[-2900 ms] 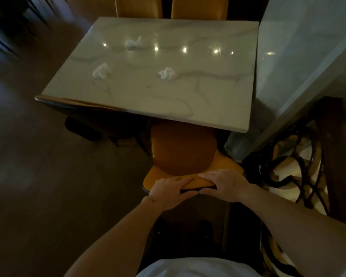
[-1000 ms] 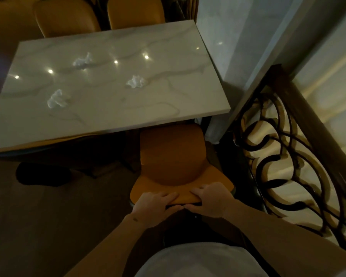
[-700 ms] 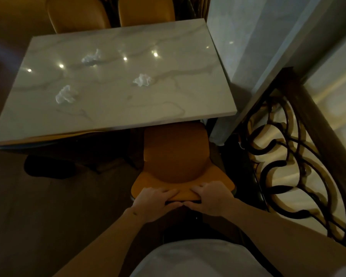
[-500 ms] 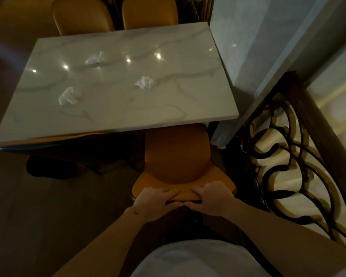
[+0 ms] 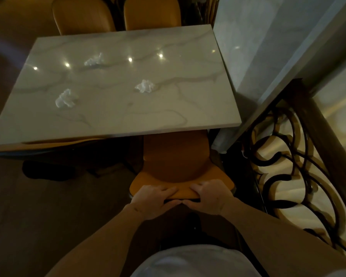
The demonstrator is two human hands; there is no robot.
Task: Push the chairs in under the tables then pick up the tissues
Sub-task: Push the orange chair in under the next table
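An orange chair (image 5: 176, 156) stands at the near edge of a marble table (image 5: 198, 108), its seat partly under the tabletop. My left hand (image 5: 153, 200) and my right hand (image 5: 209, 196) both grip the top edge of its backrest, fingers over the front, thumbs behind. Three crumpled white tissues lie on the table: one at the left (image 5: 65, 98), one near the middle (image 5: 145, 86), one farther back (image 5: 93, 60).
Two more orange chairs (image 5: 84, 16) (image 5: 152, 13) stand at the table's far side. Another orange seat edge (image 5: 68, 141) shows under the near left edge. A pale wall (image 5: 268, 47) and a black scrolled iron railing (image 5: 288, 156) close off the right. Dark floor lies to the left.
The chair's seat has slid a little farther under the table edge with both hands still gripping the backrest. The view has shifted slightly.
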